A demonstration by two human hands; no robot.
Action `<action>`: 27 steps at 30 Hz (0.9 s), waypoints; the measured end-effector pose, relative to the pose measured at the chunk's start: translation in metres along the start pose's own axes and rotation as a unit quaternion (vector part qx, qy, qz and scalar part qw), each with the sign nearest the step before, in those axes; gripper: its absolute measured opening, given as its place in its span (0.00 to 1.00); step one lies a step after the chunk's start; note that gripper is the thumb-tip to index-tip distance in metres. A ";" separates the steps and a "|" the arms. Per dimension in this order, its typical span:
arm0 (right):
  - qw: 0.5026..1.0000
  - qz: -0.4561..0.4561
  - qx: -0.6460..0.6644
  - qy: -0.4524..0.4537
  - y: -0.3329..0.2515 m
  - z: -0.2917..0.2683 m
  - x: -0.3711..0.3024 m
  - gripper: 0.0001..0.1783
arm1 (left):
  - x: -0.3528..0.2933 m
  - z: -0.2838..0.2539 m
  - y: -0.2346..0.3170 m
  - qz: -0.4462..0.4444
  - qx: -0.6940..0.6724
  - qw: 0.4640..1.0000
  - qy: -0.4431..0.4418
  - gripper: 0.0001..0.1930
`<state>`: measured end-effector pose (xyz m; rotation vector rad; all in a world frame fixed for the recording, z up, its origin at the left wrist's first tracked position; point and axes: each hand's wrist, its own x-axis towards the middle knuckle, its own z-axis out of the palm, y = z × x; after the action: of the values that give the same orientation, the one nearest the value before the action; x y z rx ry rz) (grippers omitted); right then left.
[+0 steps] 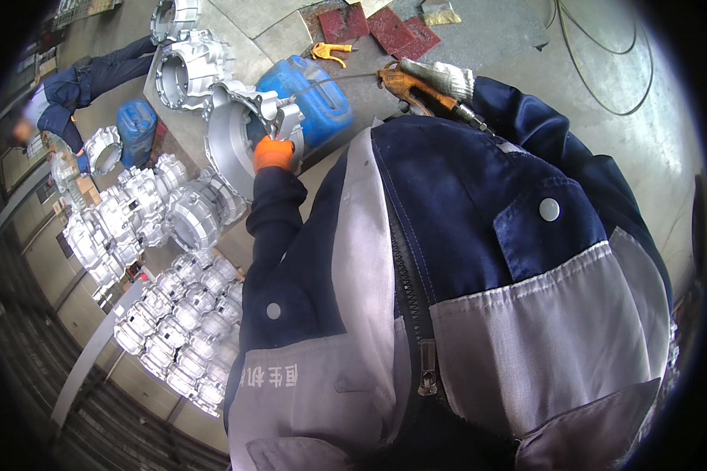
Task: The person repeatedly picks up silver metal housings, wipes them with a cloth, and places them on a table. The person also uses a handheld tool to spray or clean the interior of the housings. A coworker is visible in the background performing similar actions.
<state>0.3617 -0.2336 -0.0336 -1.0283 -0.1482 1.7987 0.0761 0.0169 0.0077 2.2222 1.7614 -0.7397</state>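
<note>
Two gloved hands are at work beyond the navy-and-grey work jacket (448,314) that fills the nearest part of our view. Our left hand (274,154), in an orange glove, is clamped on the lower rim of a large cast aluminium housing (239,133), which stands tilted on the bench edge (212,59). Our right hand (441,78), in a white knit glove, is closed around an orange air blow gun (404,85), and its thin nozzle tube (334,80) reaches across a blue plastic jerrycan (310,94) toward the housing's top. Risk, as we judge it: that casting is propped by one grip alone, so a slip could let it roll off the edge. Just past it sit more housings (188,67), a second orange blow gun (326,52) and red abrasive pads (377,27). Farther left, stacked castings (161,259) crowd the floor, where another person in blue (86,82) bends over them.
</note>
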 end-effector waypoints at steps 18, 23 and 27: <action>0.998 -0.030 -0.056 -0.006 0.004 -0.004 0.022 0.31 | 0.020 -0.007 -0.024 -0.025 0.020 0.999 -0.041 0.25; 0.997 -0.039 -0.062 0.002 0.007 -0.005 0.027 0.31 | 0.015 -0.011 -0.018 -0.031 0.033 0.998 -0.038 0.25; 0.992 -0.038 -0.116 0.044 0.006 -0.004 0.030 0.29 | 0.013 -0.013 -0.017 -0.030 0.032 0.998 -0.040 0.25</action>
<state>0.3562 -0.2135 -0.0566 -1.2477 -0.3444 1.6910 0.0652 0.0377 0.0144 2.1545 1.7983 -0.8962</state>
